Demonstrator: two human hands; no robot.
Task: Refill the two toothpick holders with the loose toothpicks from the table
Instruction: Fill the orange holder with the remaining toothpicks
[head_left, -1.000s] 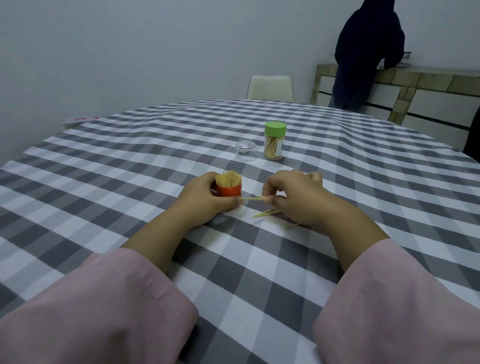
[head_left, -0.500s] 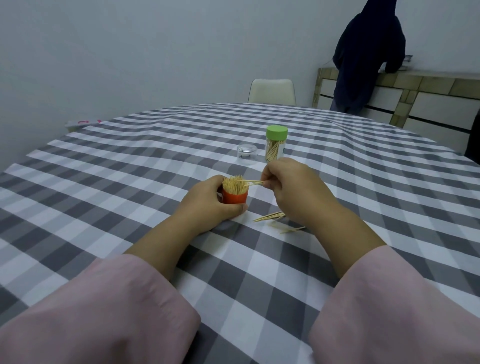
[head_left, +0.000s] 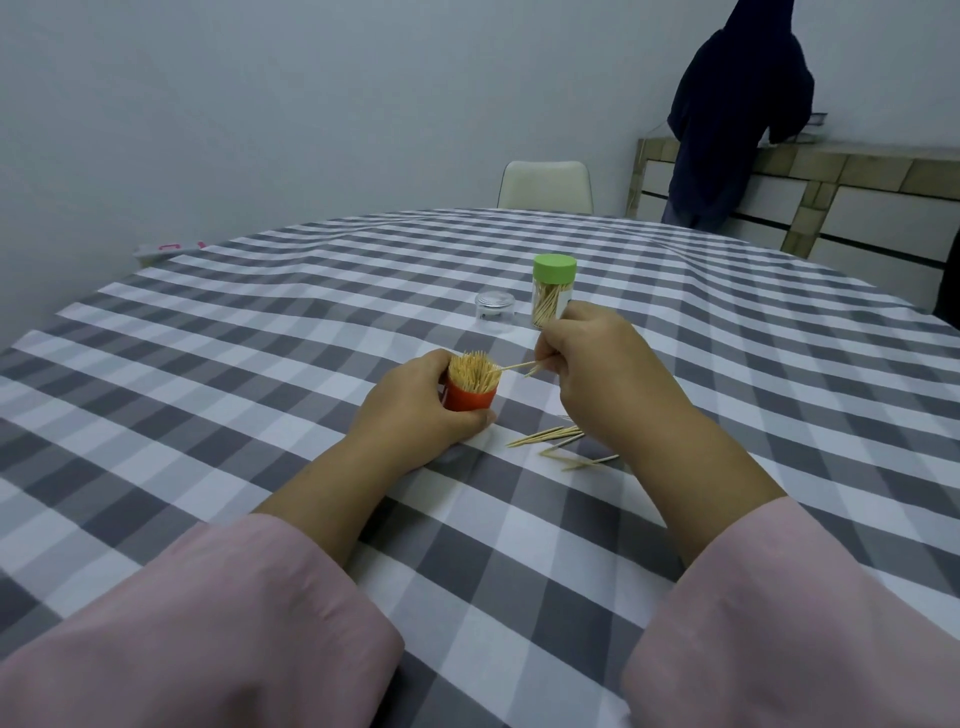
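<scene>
a round table (head_left: 260, 332) in a grey-and-white check cloth fills a pale-walled room. the left hand (head_left: 415, 410) curls round the red holder (head_left: 470, 397), which stands on the cloth, packed nearly full. the right hand (head_left: 597, 364) pinches a couple of picks (head_left: 519, 366) between thumb and fingers, their tips at the holder's right rim. to seat them well, it looks best to tip them upright, find a gap at the edge of the bundle and push straight down, with the left hand keeping the holder steady. more loose picks (head_left: 550, 435) lie just beside the right wrist. the green-capped holder (head_left: 553, 291) stands further back, closed, a clear lid (head_left: 496, 306) beside it.
</scene>
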